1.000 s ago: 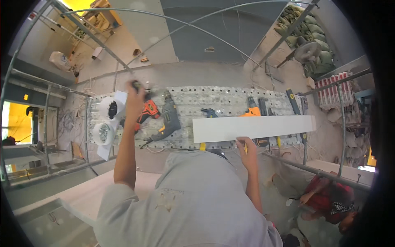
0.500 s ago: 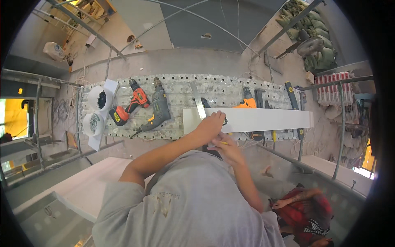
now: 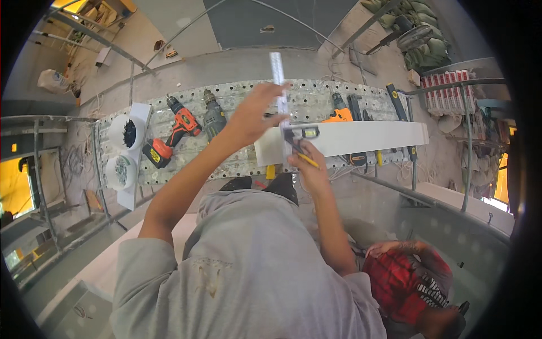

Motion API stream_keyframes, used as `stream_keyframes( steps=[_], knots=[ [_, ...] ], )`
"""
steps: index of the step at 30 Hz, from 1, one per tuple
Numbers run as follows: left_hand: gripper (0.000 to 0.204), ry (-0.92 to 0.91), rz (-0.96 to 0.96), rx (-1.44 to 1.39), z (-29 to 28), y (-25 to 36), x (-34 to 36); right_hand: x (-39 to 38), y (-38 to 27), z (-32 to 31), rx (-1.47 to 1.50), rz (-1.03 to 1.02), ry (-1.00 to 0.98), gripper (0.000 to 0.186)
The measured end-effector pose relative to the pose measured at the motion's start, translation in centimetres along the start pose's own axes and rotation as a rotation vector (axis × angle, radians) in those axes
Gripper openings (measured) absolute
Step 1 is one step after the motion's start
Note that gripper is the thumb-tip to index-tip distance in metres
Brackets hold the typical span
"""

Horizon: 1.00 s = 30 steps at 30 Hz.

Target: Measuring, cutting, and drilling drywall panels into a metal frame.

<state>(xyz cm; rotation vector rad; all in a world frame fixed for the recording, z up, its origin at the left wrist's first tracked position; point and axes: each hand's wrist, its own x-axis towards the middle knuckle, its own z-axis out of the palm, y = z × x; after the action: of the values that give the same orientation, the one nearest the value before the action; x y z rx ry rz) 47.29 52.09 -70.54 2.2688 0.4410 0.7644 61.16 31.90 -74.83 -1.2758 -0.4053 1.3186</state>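
Observation:
A combination square (image 3: 303, 133) with a dark head and a steel blade is raised over the near edge of a long white board (image 3: 361, 141). Its blade (image 3: 277, 68) points away from me. My right hand (image 3: 311, 166) is closed at the head, with a yellow pencil (image 3: 308, 160) also between its fingers. Beside the blade, my left hand (image 3: 253, 117) has its thumb and fingers apart, the fingertips close to the steel. Whether they touch it I cannot tell.
The perforated metal platform (image 3: 158, 93) carries an orange drill (image 3: 183, 121), a grey drill (image 3: 213, 116), an orange-black tool (image 3: 339, 113) and two white tubs (image 3: 121, 172) of fasteners. Metal rails (image 3: 429, 198) surround it. A person in red (image 3: 401, 274) is at lower right.
The square has been lifted off its place lying across the board and turned. My left hand has come off its head and moved left, fingers spreading. The view has shifted slightly.

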Motion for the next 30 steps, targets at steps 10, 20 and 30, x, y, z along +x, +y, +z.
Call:
stream_keyframes(
  steps=[10, 20, 30],
  knots=[
    [0.056, 0.092, -0.902, -0.504, 9.4, -8.6, -13.8, -3.0, 13.6, -2.6, 0.068, 0.238, 0.073, 0.057],
    [0.064, 0.216, -1.008, -1.056, 11.6, -7.6, -12.1, -1.9, 11.4, -1.4, 0.061, 0.239, 0.087, 0.039],
    [0.054, 0.323, -0.959, -1.077, 12.9, -7.1, -11.8, -3.0, 9.7, -1.8, -0.062, 0.276, 0.072, 0.036]
  ],
)
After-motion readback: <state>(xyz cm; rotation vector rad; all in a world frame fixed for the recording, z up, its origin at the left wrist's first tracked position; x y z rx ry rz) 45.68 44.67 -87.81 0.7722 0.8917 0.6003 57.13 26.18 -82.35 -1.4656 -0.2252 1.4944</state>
